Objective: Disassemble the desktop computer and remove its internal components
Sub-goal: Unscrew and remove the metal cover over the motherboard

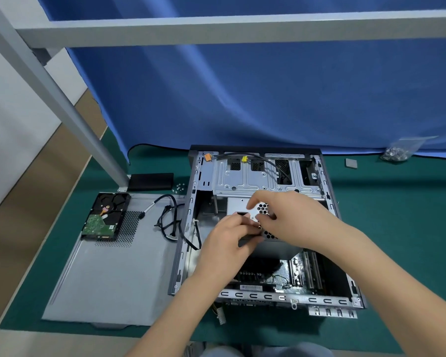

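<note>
While both bare arms reach in from the near edge, a person works inside the open grey steel desktop computer case (327, 300), which lies on its side on the green-covered table (397, 228). At the near end of the case, the dark green motherboard (281, 276) sits in place with its slots exposed. Above it, the left hand (227, 243) has its fingers curled round the left edge of the grey metal power supply box with honeycomb vents (276, 247), while the right hand (291, 217) arches over the box's top, fingertips pressing down by the vents; this grip looks more like a steadying hold than a pinch. Judging by this, the step in hand is freeing the power supply. Lifting it out would call for a firm two-handed hold and slack in any cables attached. Further off, the silver drive cage (255, 176) spans the case. To the left, the flat grey side panel (108, 274) carries a removed hard drive with green circuit board (104, 217) and loose black cables (169, 217).
</note>
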Action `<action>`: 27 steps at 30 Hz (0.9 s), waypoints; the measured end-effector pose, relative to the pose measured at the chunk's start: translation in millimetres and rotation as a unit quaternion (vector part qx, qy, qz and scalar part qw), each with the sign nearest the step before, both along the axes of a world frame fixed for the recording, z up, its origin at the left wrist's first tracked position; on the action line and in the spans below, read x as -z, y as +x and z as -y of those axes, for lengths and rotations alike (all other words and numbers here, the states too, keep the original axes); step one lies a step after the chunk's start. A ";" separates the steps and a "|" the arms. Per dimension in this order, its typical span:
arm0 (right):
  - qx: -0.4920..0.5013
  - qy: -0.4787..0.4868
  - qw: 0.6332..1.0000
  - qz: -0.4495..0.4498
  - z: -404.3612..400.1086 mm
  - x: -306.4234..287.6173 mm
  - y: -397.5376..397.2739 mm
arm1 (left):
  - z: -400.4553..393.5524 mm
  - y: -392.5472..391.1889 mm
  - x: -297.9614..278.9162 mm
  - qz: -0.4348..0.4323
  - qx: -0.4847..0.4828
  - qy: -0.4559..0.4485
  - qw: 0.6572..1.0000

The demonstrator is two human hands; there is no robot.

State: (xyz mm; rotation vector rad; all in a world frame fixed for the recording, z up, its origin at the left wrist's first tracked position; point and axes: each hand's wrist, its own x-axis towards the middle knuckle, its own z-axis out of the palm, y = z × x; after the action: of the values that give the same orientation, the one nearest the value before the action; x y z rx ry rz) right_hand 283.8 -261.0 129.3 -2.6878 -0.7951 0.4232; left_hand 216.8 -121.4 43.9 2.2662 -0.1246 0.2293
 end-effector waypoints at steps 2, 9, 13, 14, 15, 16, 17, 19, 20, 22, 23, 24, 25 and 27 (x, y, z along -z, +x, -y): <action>-0.009 0.035 0.997 -0.065 0.0 -1.7 -1.1 | 0.0 -0.8 0.2 0.003 -0.003 -0.001 1.000; 0.003 0.104 0.979 -0.177 1.5 6.7 -1.9 | -1.3 -0.4 -2.6 -0.004 0.014 0.052 0.999; 0.033 0.138 0.971 -0.192 8.0 10.3 2.9 | 0.9 2.2 -4.0 0.017 0.009 0.057 0.998; 0.043 0.155 0.967 -0.199 8.9 11.4 4.5 | 1.2 3.1 -5.1 0.019 0.008 0.051 0.998; 0.055 0.177 0.960 -0.208 9.7 12.5 6.4 | 0.9 4.3 -6.0 0.020 0.006 0.041 0.999; 0.069 0.202 0.952 -0.218 10.1 13.5 8.7 | 0.1 5.4 -6.8 0.020 0.003 0.027 0.999; 0.084 0.229 0.942 -0.230 10.5 13.9 11.3 | -1.0 6.3 -7.8 0.016 -0.002 0.009 1.000; 0.099 0.289 0.914 -0.265 10.8 11.9 17.5 | -5.2 7.7 -10.7 -0.010 -0.017 -0.042 0.999; 0.093 0.315 0.901 -0.284 10.5 10.4 21.5 | -8.4 8.9 -11.8 -0.024 -0.025 -0.074 0.997; 0.069 0.346 0.884 -0.308 8.2 8.4 30.8 | -16.7 11.8 -13.9 -0.044 -0.046 -0.126 0.990; 0.055 0.354 0.881 -0.310 5.8 8.3 36.5 | -21.8 14.0 -14.8 -0.055 -0.059 -0.151 0.985; 0.046 0.358 0.881 -0.306 1.9 9.7 42.9 | -27.3 16.4 -15.5 -0.066 -0.074 -0.179 0.979; 0.042 0.356 0.885 -0.296 -3.4 12.9 50.3 | -33.5 19.1 -16.1 -0.073 -0.088 -0.204 0.972; 0.049 0.305 0.917 -0.252 -18.1 26.6 68.1 | -46.7 25.0 -16.3 -0.070 -0.113 -0.242 0.961</action>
State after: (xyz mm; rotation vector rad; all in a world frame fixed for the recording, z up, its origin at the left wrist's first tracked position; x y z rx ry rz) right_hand 351.9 -242.9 102.7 -1.9060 -0.5190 0.6750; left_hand 241.8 -74.7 60.2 1.7966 0.2442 0.1929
